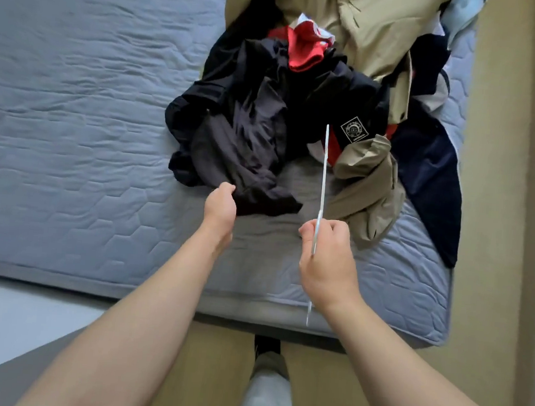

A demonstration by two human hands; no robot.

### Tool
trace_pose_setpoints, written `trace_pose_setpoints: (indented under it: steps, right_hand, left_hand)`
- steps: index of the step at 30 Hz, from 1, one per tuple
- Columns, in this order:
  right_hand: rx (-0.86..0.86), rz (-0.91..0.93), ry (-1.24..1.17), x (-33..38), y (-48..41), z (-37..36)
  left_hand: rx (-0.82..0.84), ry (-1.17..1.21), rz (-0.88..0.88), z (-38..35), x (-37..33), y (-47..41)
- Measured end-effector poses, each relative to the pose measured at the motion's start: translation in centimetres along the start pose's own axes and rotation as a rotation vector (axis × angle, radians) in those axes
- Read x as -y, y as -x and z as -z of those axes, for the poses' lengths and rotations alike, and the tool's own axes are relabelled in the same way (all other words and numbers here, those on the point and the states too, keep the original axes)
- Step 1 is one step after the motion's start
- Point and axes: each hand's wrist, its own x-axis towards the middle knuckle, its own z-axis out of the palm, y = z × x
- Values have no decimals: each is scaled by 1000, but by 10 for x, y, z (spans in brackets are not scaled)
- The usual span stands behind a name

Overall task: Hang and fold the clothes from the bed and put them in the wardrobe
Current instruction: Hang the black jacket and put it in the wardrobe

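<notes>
Left hand point(220, 203) grips black garment point(249, 137); right hand point(329, 255) holds hanger point(324, 169); beige jacket point(366, 191) beside.

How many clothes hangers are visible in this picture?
1. The white hanger is in the right hand, seen edge-on above the mattress; the clothes pile may hide others.

The beige jacket point(369, 25) is cut off by the top edge. The white hanger point(324, 162) is seen edge-on — its shape cannot be told — and is partly hidden by the right hand point(329, 255). Fingertips of the left hand point(221, 204) are hidden in the black garment point(249, 131).
</notes>
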Motion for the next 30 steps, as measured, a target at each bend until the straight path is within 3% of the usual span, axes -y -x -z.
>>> trace_pose_setpoints:
  steps: [10,14,20,30]
  right_hand:
    - [41,215,1,21,129,117]
    - [76,240,23,20,178,156]
    - [96,221,6,24,216,209]
    - [95,179,55,37,250,247]
  left_hand:
    - [7,-267,-269,34,-2,266]
    - [64,-188,-406,49,-6,336]
    - [11,-68,-516,62,-37,421]
    - [55,10,-748,69,-113,528]
